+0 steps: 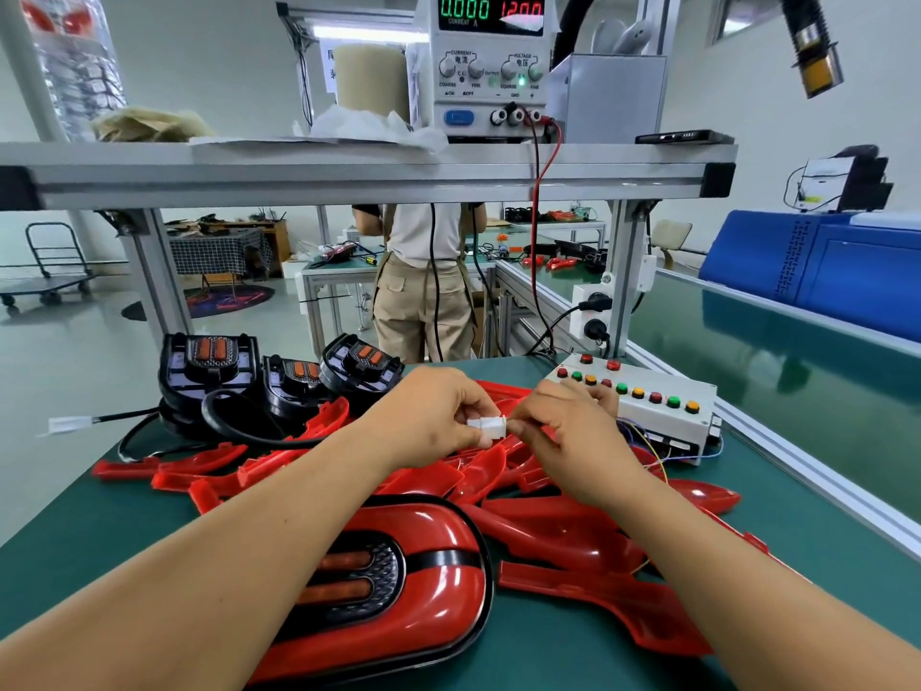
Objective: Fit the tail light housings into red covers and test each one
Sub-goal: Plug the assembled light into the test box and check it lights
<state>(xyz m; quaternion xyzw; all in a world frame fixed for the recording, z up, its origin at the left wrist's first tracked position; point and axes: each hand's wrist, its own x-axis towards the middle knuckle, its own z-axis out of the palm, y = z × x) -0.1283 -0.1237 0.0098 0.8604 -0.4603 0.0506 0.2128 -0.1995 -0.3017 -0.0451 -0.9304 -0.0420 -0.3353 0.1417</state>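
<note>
While the assembled tail light [379, 586] lies near, left hand [431, 416] and right hand [563, 426] each pinch half of a white connector [487, 425], apparently mating them for testing at the button box [648, 406].

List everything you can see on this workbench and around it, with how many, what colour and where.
assembled tail light: one, red and black, near edge of the bench
red covers: a loose pile, count unclear, mid bench
black housings: three, black with orange lenses, back left
button box: one, white with red, green and yellow buttons, back right
power supply: one, white, on the upper shelf
bench mat: one, green
other person: one, beige trousers, standing beyond the bench
white connector: one, pinched between both hands
left hand: on the connector
right hand: on the connector
</note>
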